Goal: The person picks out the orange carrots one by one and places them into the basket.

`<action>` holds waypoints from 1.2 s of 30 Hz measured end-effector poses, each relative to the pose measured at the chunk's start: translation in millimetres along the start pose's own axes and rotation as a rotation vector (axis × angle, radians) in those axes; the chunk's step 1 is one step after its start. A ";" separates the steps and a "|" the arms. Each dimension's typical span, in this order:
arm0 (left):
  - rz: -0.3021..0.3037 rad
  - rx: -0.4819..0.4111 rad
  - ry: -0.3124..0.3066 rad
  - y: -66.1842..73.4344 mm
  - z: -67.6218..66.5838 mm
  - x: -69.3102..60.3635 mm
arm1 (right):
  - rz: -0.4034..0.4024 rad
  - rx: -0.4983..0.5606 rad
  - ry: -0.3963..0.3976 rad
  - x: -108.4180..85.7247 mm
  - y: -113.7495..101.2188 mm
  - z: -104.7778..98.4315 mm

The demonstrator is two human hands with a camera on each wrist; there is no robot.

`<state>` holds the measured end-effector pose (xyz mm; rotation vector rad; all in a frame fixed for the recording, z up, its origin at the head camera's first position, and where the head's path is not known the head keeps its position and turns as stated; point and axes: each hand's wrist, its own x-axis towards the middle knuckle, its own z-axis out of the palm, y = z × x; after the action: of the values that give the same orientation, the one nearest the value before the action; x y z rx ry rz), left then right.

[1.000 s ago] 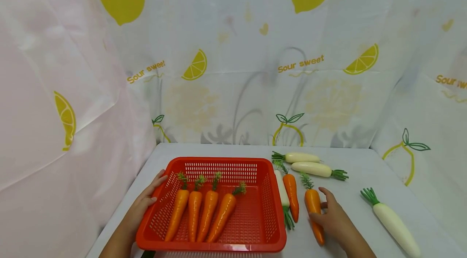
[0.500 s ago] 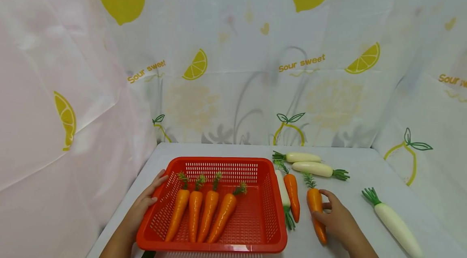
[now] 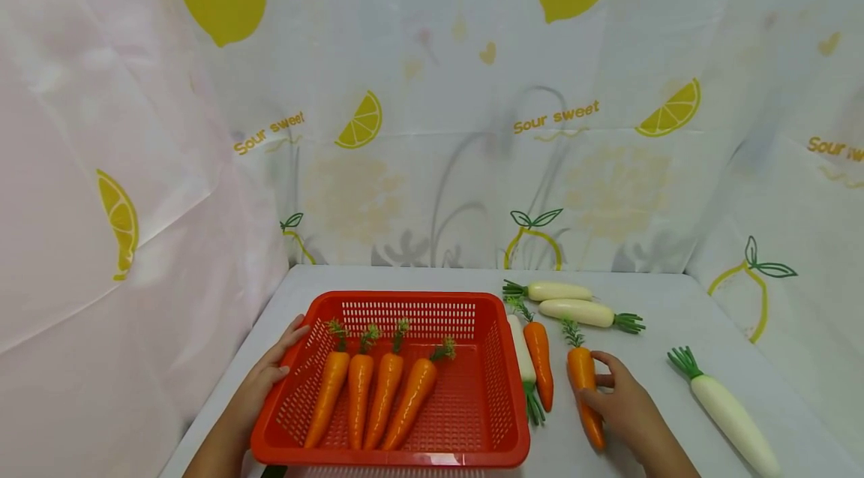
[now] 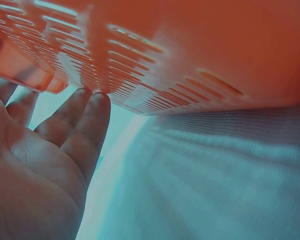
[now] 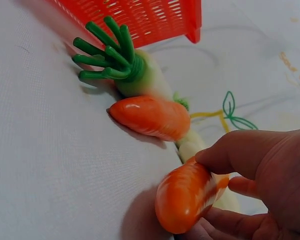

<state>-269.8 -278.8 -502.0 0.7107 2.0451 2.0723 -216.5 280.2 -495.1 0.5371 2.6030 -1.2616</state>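
My right hand (image 3: 628,399) pinches a glossy orange carrot (image 3: 582,373) between thumb and fingers, right of the red basket (image 3: 496,455). The right wrist view shows this carrot (image 5: 182,200) close, thumb on its near side; how far it clears the table cannot be told. Left of it another carrot (image 3: 538,358) lies beside a white radish (image 3: 521,350). At the basket's left side rests my left hand (image 3: 259,380). In the left wrist view its extended fingers (image 4: 92,122) touch the slotted outer wall. Several carrots (image 3: 386,395) lie side by side in the basket, leafy ends away from me.
Two white radishes, the upper one (image 3: 559,292) and the lower one (image 3: 577,311), lie behind the carrots. Another radish (image 3: 732,414) lies at the far right. A lemon-printed curtain (image 3: 432,185) encloses the table's back and sides. Something dark (image 3: 274,471) shows under the basket's front left corner.
Over the last second my right hand and its carrot have shifted slightly right. The left hand, the basket and the other vegetables stay in place.
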 end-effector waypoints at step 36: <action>0.057 -0.002 -0.014 -3.4 -0.9 -0.2 | -0.048 0.475 -0.117 -6.3 -9.4 11.5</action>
<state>-270.8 -279.4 -505.3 0.7893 2.0381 2.0928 -214.4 264.3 -493.5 0.4571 2.2306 -1.8785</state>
